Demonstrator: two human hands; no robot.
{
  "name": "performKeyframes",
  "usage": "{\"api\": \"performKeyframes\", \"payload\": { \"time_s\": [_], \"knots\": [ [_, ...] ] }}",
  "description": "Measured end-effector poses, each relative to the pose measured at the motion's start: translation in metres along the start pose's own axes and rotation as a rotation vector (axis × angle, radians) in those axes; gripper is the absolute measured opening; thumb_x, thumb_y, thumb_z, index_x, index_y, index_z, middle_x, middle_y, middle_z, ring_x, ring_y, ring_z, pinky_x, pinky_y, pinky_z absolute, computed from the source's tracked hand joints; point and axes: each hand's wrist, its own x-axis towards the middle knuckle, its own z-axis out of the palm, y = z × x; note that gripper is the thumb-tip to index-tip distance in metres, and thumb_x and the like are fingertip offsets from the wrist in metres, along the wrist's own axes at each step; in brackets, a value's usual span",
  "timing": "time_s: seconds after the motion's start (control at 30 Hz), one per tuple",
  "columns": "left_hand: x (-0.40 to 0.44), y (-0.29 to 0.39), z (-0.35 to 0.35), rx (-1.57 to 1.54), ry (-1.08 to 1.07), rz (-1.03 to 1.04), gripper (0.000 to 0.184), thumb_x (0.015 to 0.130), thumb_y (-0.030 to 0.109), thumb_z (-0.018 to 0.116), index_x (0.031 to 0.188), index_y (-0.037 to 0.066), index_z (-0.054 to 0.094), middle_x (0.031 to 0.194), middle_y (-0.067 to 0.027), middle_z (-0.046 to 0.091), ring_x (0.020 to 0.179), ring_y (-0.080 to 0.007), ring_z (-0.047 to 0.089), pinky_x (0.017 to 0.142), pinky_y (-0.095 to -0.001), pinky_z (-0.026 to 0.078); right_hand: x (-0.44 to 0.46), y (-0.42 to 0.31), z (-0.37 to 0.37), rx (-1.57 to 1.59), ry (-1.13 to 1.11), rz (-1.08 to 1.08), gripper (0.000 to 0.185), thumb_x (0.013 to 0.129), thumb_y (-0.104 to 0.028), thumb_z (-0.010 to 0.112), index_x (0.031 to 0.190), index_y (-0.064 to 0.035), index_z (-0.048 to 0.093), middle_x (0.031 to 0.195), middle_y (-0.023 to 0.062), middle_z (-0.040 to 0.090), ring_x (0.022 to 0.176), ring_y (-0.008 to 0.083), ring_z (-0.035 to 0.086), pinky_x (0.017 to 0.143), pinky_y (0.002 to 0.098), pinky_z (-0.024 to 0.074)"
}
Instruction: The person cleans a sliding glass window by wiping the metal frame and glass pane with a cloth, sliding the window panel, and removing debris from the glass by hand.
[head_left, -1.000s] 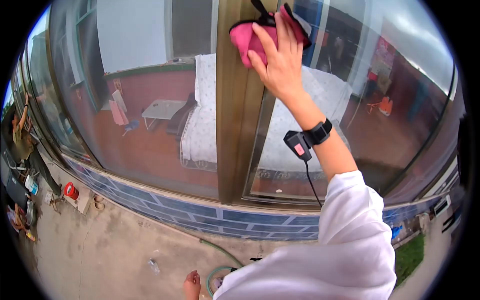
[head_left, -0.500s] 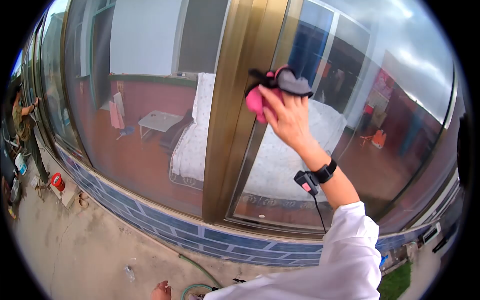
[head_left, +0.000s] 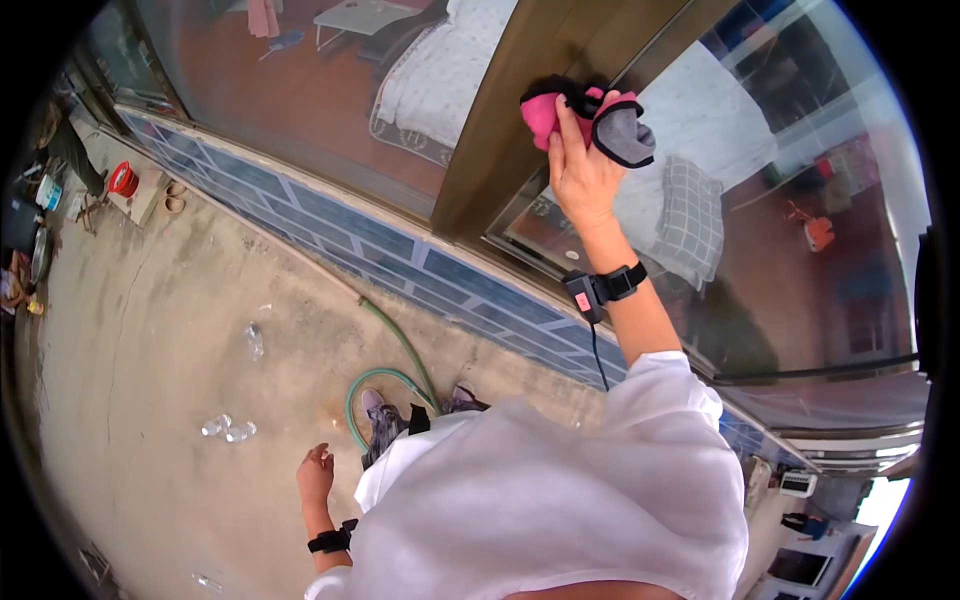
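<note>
My right hand [head_left: 585, 180] grips a pink and grey cleaning cloth [head_left: 560, 115] with black edging. It presses the cloth against the bronze-coloured window frame [head_left: 490, 150], beside the glass pane [head_left: 760, 230]. One corner of the cloth folds back over the fingers, showing its grey side. Low beside my body hangs my left hand [head_left: 316, 475], its fingers loosely bent and apart, with nothing visible in it. A strap with a small black device [head_left: 590, 295] circles my right wrist.
Below the window runs a blue tiled wall [head_left: 330, 235]. A green hose [head_left: 400, 340] loops around my feet. Clear plastic bottles [head_left: 240, 432] lie on the concrete ground [head_left: 180, 330]. At the far left stand a red bucket [head_left: 123, 180] and another person [head_left: 75, 150], partly seen.
My right hand has slid the cloth down along the frame. The view has tilted downward, bringing my left arm, feet and more of the ground into sight.
</note>
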Motion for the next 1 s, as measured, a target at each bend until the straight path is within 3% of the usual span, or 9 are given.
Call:
{"api": "performKeyframes", "payload": {
  "time_s": [0.13,0.3,0.47,0.53,0.63,0.73,0.83,0.93,1.0],
  "knots": [
    [-0.023,-0.007,-0.010,0.056,0.009,-0.050,0.025,0.082,0.013,0.061,0.107,0.011,0.063,0.093,-0.0098,0.067,0.081,-0.0282,0.065,0.070,-0.0383,0.052,-0.097,-0.015,0.022,0.093,-0.448,-0.126,0.042,0.080,-0.015,0.057,0.123,-0.0200,0.056,0.133,0.0133,0.051,0.119,0.0287,0.050,0.097,0.0452,0.0366],
    [-0.013,0.018,-0.009,0.039,0.085,0.015,0.026,0.083,0.014,0.061,0.108,0.011,0.063,0.093,-0.0092,0.067,0.079,-0.0274,0.065,0.070,-0.0381,0.052,-0.206,-0.011,0.044,0.198,-0.728,-0.354,0.046,0.078,-0.012,0.053,0.124,-0.0147,0.056,0.124,0.0067,0.056,0.118,0.0240,0.050,0.101,0.0401,0.0347],
    [-0.012,0.046,-0.006,-0.013,0.037,0.038,0.026,0.083,0.014,0.061,0.108,0.011,0.063,0.093,-0.0102,0.067,0.079,-0.0276,0.065,0.070,-0.0372,0.052,-0.202,-0.005,0.033,0.309,-0.870,-0.562,0.039,0.077,-0.015,0.054,0.115,-0.0135,0.061,0.117,0.0033,0.060,0.115,0.0176,0.051,0.102,0.0355,0.0316],
    [-0.019,0.036,0.001,-0.022,0.050,0.035,0.025,0.083,0.014,0.061,0.108,0.011,0.063,0.092,-0.0104,0.067,0.079,-0.0274,0.065,0.070,-0.0369,0.052,-0.159,-0.001,0.015,0.378,-1.304,-0.627,0.028,0.078,-0.015,0.053,0.103,-0.0135,0.065,0.113,0.0009,0.061,0.114,0.0151,0.051,0.101,0.0340,0.0313],
    [-0.037,0.009,0.010,-0.028,0.062,-0.011,0.025,0.083,0.015,0.061,0.108,0.011,0.064,0.092,-0.0106,0.067,0.079,-0.0273,0.066,0.070,-0.0369,0.052,-0.091,0.028,-0.014,0.430,-0.923,-0.527,0.028,0.074,-0.012,0.058,0.101,-0.0123,0.066,0.112,-0.0011,0.061,0.114,0.0177,0.052,0.100,0.0358,0.0336],
    [-0.054,-0.020,0.026,-0.041,0.047,-0.075,0.026,0.083,0.016,0.062,0.108,0.010,0.064,0.092,-0.0109,0.068,0.079,-0.0276,0.066,0.070,-0.0373,0.052,0.010,0.054,-0.062,-0.027,-0.391,-0.407,0.038,0.074,-0.012,0.067,0.110,-0.0225,0.066,0.110,0.0003,0.061,0.113,0.0246,0.051,0.097,0.0407,0.0351],
    [-0.059,-0.026,0.026,-0.027,-0.005,-0.136,0.027,0.083,0.016,0.062,0.109,0.010,0.064,0.092,-0.0113,0.068,0.080,-0.0279,0.066,0.071,-0.0376,0.052,0.095,0.086,-0.098,-0.224,0.196,-0.199,0.032,0.083,-0.025,0.067,0.115,-0.0266,0.065,0.135,0.0049,0.051,0.122,0.0287,0.046,0.093,0.0437,0.0338],
    [-0.048,-0.022,0.030,-0.022,-0.036,-0.145,0.027,0.083,0.017,0.061,0.110,0.010,0.064,0.092,-0.0115,0.068,0.080,-0.0276,0.066,0.071,-0.0372,0.052,0.074,0.094,-0.085,-0.330,0.281,-0.073,0.036,0.083,-0.031,0.068,0.118,-0.0258,0.064,0.140,0.0068,0.044,0.128,0.0337,0.038,0.097,0.0483,0.0305],
    [-0.040,-0.016,0.027,-0.028,-0.027,-0.125,0.028,0.084,0.017,0.061,0.110,0.010,0.064,0.091,-0.0115,0.068,0.080,-0.0273,0.066,0.071,-0.0368,0.052,0.015,0.064,-0.063,-0.332,0.116,-0.013,0.034,0.082,-0.031,0.067,0.116,-0.0311,0.063,0.140,0.0046,0.043,0.129,0.0291,0.037,0.094,0.0458,0.0291]
  ]
}}
